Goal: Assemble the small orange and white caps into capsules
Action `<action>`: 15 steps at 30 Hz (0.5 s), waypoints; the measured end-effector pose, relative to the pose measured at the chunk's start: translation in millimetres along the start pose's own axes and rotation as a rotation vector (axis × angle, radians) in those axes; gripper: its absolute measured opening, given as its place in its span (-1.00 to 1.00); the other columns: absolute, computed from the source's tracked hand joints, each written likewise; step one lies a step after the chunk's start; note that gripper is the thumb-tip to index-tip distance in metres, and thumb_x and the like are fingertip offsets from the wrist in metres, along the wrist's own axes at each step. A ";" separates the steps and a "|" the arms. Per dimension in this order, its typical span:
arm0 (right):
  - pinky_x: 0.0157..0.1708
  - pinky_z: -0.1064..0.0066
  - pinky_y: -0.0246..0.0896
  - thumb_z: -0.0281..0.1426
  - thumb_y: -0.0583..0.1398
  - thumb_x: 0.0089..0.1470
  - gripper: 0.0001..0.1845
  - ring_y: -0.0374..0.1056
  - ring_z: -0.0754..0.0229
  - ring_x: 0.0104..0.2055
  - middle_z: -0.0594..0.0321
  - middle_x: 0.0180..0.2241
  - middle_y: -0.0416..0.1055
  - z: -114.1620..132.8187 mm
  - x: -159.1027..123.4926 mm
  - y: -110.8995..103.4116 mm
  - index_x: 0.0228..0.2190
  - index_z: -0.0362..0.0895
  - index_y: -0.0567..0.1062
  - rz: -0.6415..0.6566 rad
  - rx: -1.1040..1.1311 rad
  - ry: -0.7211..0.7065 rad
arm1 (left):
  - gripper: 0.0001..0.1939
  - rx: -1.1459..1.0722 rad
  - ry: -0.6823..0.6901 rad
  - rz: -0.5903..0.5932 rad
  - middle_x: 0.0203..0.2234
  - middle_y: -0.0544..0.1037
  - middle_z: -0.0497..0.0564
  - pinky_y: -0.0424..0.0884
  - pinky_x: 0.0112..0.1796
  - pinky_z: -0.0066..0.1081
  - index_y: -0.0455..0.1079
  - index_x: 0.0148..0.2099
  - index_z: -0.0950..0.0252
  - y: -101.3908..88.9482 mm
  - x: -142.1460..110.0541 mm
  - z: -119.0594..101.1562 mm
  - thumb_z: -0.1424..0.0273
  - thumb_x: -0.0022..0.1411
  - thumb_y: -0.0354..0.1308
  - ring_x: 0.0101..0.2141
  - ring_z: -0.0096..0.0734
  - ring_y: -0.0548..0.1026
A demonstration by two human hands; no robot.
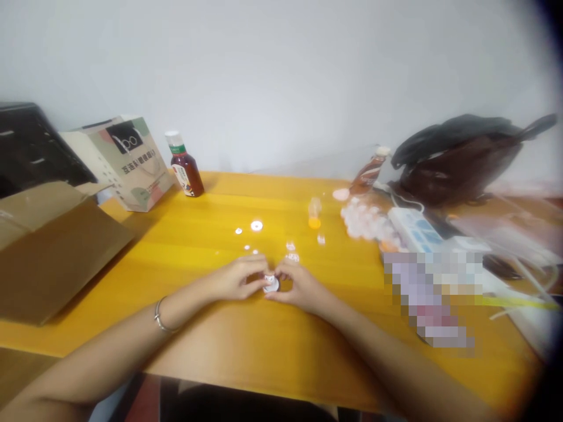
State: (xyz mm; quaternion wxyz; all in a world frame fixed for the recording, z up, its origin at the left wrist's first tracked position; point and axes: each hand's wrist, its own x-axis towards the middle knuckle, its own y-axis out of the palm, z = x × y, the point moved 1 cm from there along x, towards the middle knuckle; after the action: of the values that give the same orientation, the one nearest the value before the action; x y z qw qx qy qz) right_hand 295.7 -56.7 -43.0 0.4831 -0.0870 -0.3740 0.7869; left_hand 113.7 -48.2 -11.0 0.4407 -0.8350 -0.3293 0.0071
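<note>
Near the middle of the table, a small round white piece with dark marks (271,286) is held between my two hands. My left hand (246,277) pinches it from the left with thumb and fingers. From the right, my right hand (297,285) curls around it, thumb along the near side. Fingertips hide part of the piece. Just beyond the hands lie a white ring-like disc (256,225), a smaller white disc (238,231) and tiny white bits. Small white pieces with printed marks (292,257) lie past my right hand. A silvery bracelet (158,316) circles my left wrist.
An open cardboard box (57,252) and a paper bag (136,170) stand at left, beside a dark red bottle (187,170). Behind right are a small clear container with orange base (314,217), a brown bottle (369,170), a power strip (416,228) and a dark bag (457,158).
</note>
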 end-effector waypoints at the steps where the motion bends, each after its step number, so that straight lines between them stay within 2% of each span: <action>1: -0.42 0.46 0.09 -0.29 0.31 -0.25 -0.72 0.18 0.29 -0.44 0.33 -0.51 0.26 0.0 0.1 0.2 -0.53 -0.14 0.34 0.003 0.004 0.003 | -0.89 -0.005 0.003 0.007 -0.44 0.39 0.01 0.26 -0.28 -0.44 0.31 -0.31 0.34 0.3 0.4 -0.7 0.42 0.21 -0.01 -0.37 -0.45 0.34; 5: -0.42 0.46 0.09 -0.30 0.31 -0.24 -0.73 0.19 0.29 -0.44 0.31 -0.50 0.27 0.0 0.1 0.6 -0.52 -0.15 0.34 0.012 0.022 0.017 | -0.89 -0.071 0.011 0.029 -0.44 0.38 0.00 0.27 -0.31 -0.47 0.30 -0.32 0.35 3.0 1.4 0.4 0.44 0.20 -0.02 -0.39 -0.48 0.34; 15: -0.40 0.44 0.11 -0.32 0.28 -0.21 -0.76 0.19 0.27 -0.43 0.30 -0.49 0.29 1.0 -0.2 -0.2 -0.46 -0.14 0.37 0.016 0.010 0.025 | -0.86 -0.087 -0.090 -0.012 -0.43 0.44 0.01 0.28 -0.29 -0.45 0.30 -0.34 0.35 4.6 -1.5 5.8 0.38 0.19 0.01 -0.38 -0.46 0.37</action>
State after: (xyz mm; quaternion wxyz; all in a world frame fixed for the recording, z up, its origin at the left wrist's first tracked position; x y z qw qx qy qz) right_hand 295.5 -57.3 -42.3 0.4817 -0.0974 -0.3634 0.7915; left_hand 113.3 -46.6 -18.4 0.3889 -0.8502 -0.3539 0.0275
